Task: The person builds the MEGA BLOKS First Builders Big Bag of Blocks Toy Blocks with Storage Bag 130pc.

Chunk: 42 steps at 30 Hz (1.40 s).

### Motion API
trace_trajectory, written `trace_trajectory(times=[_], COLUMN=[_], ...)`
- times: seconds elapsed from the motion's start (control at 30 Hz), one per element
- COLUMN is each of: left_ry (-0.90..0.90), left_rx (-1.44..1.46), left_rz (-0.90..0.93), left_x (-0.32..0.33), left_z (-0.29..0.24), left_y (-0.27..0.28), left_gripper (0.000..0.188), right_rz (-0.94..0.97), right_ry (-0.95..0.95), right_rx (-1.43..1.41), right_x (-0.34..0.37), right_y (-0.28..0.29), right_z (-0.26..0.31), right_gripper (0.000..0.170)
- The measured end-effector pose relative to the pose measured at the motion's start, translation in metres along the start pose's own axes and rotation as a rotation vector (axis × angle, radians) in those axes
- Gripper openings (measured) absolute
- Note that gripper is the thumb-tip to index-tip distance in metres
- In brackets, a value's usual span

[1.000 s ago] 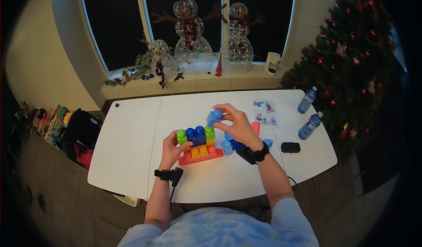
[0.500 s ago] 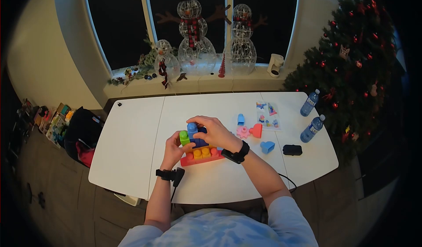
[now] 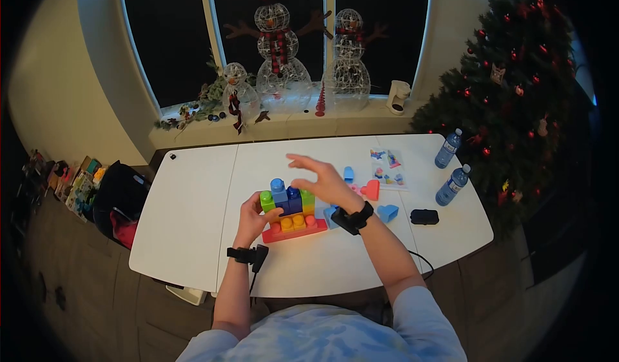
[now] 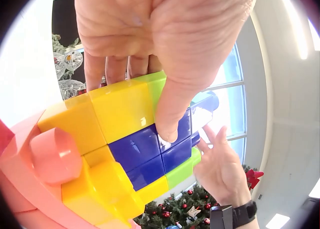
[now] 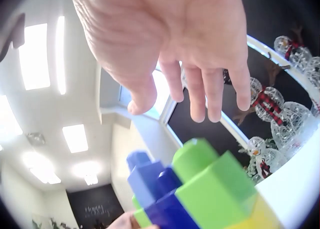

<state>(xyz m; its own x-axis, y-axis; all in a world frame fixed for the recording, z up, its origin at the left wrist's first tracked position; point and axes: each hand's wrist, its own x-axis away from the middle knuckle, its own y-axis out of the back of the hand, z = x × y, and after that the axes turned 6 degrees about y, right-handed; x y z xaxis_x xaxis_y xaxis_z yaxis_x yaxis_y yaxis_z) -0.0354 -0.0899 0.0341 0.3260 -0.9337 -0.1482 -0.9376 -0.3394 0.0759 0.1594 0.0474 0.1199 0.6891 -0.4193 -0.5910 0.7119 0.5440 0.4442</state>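
A block structure stands on the table, its long red base (image 3: 294, 230) lowest, with yellow blocks (image 3: 286, 224), dark blue blocks (image 3: 293, 202) and green blocks (image 3: 307, 198) above. A light blue block (image 3: 278, 190) sits on top, beside the left green block (image 3: 267, 200). My left hand (image 3: 253, 220) grips the structure's left side; in the left wrist view its thumb presses the dark blue block (image 4: 135, 150). My right hand (image 3: 325, 185) is held above and right of the structure with fingers extended, touching nothing; the right wrist view shows a gap between it and the green block (image 5: 215, 189).
Right of the structure lie light blue pieces (image 3: 387, 213), a red piece (image 3: 371, 190) and a picture sheet (image 3: 389, 168). Two water bottles (image 3: 453, 185) and a black case (image 3: 424, 217) are at the table's right end.
My right hand brought the light blue block from the right onto the top of the structure, then let go and moved back up and right. My left hand keeps its grip.
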Motion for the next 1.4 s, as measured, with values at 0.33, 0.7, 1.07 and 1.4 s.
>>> trace_trajectory(times=[0.33,0.7,1.07,1.4], left_ry=[-0.143,-0.070,-0.040,-0.049], left_rx=[-0.037,-0.104,-0.112,-0.207], left_rz=[-0.048,-0.072,-0.080,-0.118], left_x=[-0.008,-0.011,-0.010,-0.007], left_z=[-0.039,-0.034,-0.034,-0.021], left_y=[-0.007,-0.006,-0.010,-0.009], left_gripper=[0.049,0.046,0.044,0.043], right_rz=[-0.055,0.099,-0.295,0.046], right_ry=[-0.555,-0.580,-0.163,0.023], right_rx=[0.596,0.765,-0.393,-0.029], right_x=[0.072,0.082,0.007,0.003], right_y=[0.075,0.000,0.017,-0.001], right_z=[-0.118,-0.144,-0.008,0.005], right_gripper=[0.031,0.050,0.041,0.043])
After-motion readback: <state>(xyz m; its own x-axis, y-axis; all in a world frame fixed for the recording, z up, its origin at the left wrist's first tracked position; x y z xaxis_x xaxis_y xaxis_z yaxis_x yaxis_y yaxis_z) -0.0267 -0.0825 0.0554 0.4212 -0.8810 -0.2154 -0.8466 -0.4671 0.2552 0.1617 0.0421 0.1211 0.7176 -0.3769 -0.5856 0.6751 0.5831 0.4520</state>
